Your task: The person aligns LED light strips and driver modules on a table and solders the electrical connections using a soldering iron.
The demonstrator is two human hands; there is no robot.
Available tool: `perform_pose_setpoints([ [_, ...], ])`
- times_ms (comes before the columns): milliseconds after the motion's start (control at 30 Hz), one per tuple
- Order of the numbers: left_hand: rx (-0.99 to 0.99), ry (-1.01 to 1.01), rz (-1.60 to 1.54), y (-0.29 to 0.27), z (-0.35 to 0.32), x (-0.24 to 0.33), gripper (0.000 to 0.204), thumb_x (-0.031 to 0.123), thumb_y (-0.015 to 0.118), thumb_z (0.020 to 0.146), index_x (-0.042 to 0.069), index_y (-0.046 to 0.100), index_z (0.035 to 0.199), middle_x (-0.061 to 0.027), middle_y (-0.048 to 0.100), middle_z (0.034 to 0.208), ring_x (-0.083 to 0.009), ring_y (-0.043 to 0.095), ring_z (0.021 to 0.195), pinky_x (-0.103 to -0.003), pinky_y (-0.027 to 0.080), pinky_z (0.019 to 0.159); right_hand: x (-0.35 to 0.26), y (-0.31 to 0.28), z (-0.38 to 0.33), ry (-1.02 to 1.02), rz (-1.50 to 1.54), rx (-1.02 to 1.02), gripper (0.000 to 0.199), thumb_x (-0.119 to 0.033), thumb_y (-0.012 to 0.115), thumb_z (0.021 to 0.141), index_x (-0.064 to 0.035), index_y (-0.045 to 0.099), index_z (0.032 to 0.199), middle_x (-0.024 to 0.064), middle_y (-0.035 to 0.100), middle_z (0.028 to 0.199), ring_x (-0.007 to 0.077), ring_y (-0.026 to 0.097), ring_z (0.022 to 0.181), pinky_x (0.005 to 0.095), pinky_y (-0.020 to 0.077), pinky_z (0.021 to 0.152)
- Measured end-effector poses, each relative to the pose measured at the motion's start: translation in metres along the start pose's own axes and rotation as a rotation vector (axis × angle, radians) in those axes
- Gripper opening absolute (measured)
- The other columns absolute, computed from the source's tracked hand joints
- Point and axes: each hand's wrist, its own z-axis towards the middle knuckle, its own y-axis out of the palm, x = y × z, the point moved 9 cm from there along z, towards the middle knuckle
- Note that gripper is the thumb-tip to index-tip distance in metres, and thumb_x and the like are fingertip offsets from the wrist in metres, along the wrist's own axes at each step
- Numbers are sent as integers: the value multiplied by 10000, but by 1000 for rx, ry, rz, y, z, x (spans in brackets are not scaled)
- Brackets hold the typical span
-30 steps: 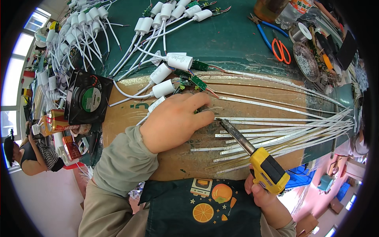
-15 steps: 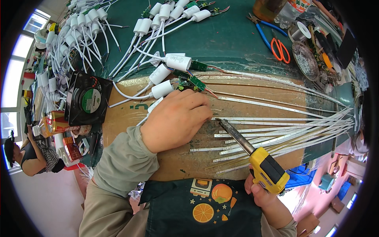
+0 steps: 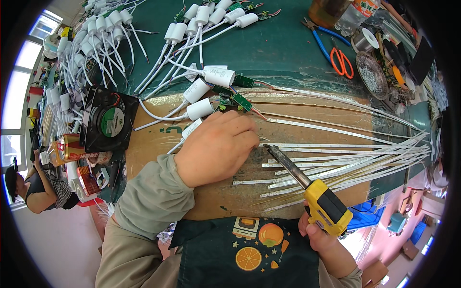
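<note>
Tall, pale-framed windows [image 3: 20,89] run down the left edge of the frame, glowing white with light. Below them, at lower left, stretches a plain whitish wall [image 3: 57,240]. A dark green tabletop [image 3: 283,53] spans the upper centre, and a pinkish floor [image 3: 386,240] shows, brightly lit, at lower right.

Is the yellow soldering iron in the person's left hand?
No, the right hand grips the yellow soldering iron, while the left hand is over the brown board.
</note>
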Motion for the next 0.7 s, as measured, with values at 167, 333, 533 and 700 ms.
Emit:
perform_pose_setpoints([
  [167, -12, 7, 19, 3, 1, 2, 134, 39, 694, 744, 63, 652, 868, -52, 607, 959, -261, 585, 859, -371, 467, 764, -3, 1, 1, -15, 12, 10, 694, -327, 777, 844, 56, 465, 1332, 67, 535, 702, 134, 480, 529, 261, 420, 491],
  [333, -5, -8, 26, 4, -1, 1, 125, 41, 689, 745, 58, 648, 862, -57, 604, 954, -262, 584, 857, -373, 470, 765, -3, 2, 0, -34, -57, -41, 648, -324, 777, 844, 54, 482, 1280, 60, 526, 691, 128, 475, 533, 264, 416, 490],
  [533, 7, -8, 31, 3, 0, 2, 121, 42, 687, 746, 54, 644, 858, -63, 604, 955, -266, 585, 861, -376, 474, 766, -4, 5, 1, -38, -34, -16, 631, -356, 795, 831, 36, 495, 1224, 45, 510, 650, 138, 480, 538, 270, 411, 490],
  [700, 18, -7, 27, 3, -1, 3, 123, 40, 688, 743, 53, 644, 857, -64, 605, 958, -268, 585, 864, -376, 475, 768, 2, 4, 0, 17, -3, -11, 598, -373, 803, 823, 17, 519, 1176, 42, 514, 655, 139, 475, 535, 276, 413, 491],
])
